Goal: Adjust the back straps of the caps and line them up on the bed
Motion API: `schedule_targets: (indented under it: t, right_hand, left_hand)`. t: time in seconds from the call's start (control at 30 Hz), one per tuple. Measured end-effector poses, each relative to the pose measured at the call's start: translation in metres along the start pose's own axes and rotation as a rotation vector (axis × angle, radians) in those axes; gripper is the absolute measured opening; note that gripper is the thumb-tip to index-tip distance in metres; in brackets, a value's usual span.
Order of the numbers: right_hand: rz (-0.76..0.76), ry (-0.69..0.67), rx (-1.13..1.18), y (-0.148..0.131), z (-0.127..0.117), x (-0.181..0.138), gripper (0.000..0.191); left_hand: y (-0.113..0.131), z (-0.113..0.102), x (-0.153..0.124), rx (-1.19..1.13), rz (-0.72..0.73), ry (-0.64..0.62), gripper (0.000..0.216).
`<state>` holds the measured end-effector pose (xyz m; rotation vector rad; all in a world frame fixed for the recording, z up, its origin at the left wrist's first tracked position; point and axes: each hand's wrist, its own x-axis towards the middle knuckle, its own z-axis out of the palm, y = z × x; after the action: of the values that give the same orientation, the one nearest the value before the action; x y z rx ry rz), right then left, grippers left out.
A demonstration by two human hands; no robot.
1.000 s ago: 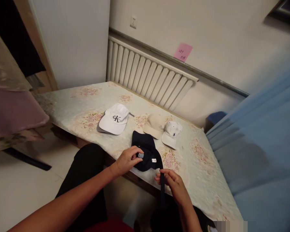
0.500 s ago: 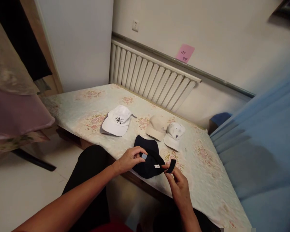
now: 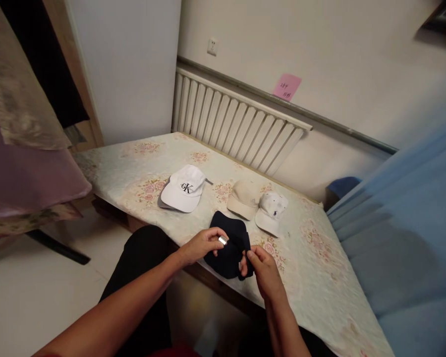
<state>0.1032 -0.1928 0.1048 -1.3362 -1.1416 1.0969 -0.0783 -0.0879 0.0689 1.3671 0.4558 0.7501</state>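
Note:
A dark navy cap point(image 3: 230, 225) lies at the front edge of the flowered bed, its brim pointing away from me. My left hand point(image 3: 202, 245) pinches a small silvery metal buckle point(image 3: 222, 240) at the cap's left side between thumb and finger. On the other side my right hand point(image 3: 266, 270) is closed on the cap's dark strap point(image 3: 247, 242), which stands up along the fingertips. Part of the cap's opening is hidden behind the fingers. Just beyond lie a beige cap point(image 3: 242, 198) and a white cap with a small dark logo point(image 3: 271, 213), side by side.
Farther left, a white cap with black letters point(image 3: 188, 186) rests on a grey one point(image 3: 165, 201). A radiator point(image 3: 234, 124) runs along the wall behind the bed point(image 3: 134, 158). Blue curtain point(image 3: 394, 238) hangs at the right; draped clothes point(image 3: 29, 163) stand at the left.
My right hand has brought the strap leftward, in against the cap. The piece in my left hand has turned and now shows a shiny metal face. The other caps lie as before.

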Motion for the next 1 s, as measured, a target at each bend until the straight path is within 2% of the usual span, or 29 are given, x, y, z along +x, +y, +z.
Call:
schedule_targets:
  t: [0.27, 0.4, 0.7, 1.0]
  right_hand:
    - [0.08, -0.003, 0.142, 0.002, 0.008, 0.011, 0.022]
    - [0.145, 0.075, 0.205, -0.003, 0.01, 0.018, 0.025]
    - [0.105, 0.228, 0.467, -0.024, -0.01, 0.048, 0.024]
    - [0.061, 0.233, 0.486, -0.025, -0.021, 0.069, 0.019]
  left_hand:
    - [-0.004, -0.001, 0.003, -0.003, -0.018, 0.001, 0.024]
    - [-0.002, 0.0, 0.003, 0.004, -0.024, 0.002, 0.025]
    - [0.0, 0.002, 0.002, 0.007, -0.042, 0.008, 0.025]
    - [0.0, 0.002, 0.002, 0.011, -0.054, 0.02, 0.027]
